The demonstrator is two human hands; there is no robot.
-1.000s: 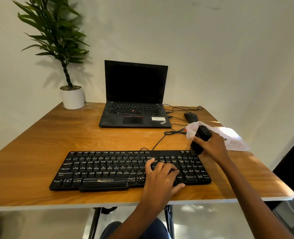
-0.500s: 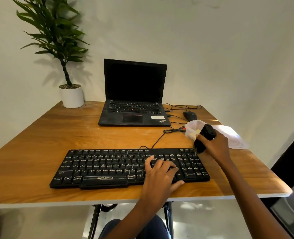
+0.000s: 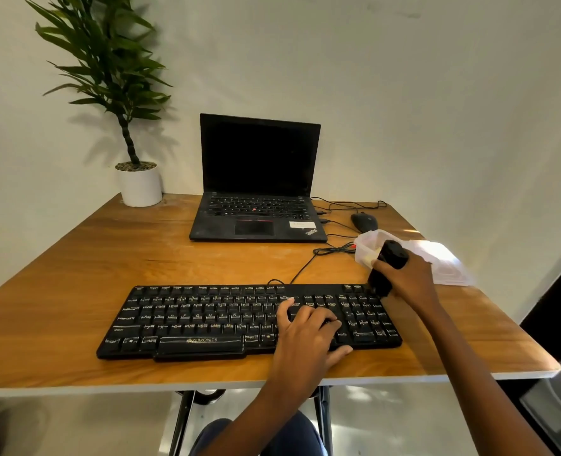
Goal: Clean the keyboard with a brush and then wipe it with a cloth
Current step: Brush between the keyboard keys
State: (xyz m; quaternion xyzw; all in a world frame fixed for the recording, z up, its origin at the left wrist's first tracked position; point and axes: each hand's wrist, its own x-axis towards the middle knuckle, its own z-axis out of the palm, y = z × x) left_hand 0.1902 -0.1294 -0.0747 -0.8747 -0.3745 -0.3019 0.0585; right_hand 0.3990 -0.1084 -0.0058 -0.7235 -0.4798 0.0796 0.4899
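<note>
A black wired keyboard point(image 3: 206, 320) lies along the front of the wooden desk point(image 3: 75, 258). My left hand point(image 3: 305, 334) rests on its right-hand keys, fingers spread and pressing down. My right hand point(image 3: 410, 278) grips a black brush point(image 3: 387, 264) upright, its lower end touching the keyboard's far right corner. A white cloth point(image 3: 443, 258) lies crumpled on the desk just behind my right hand.
An open black laptop point(image 3: 259, 179) stands at the back centre, with a black mouse point(image 3: 364, 222) and loose cables point(image 3: 335, 248) to its right. A potted plant point(image 3: 137, 182) sits at the back left corner. The desk's right edge is close to my right arm.
My right hand has tilted the brush a little and shifted it slightly along the keyboard's top right corner. My left hand has stayed on the keys.
</note>
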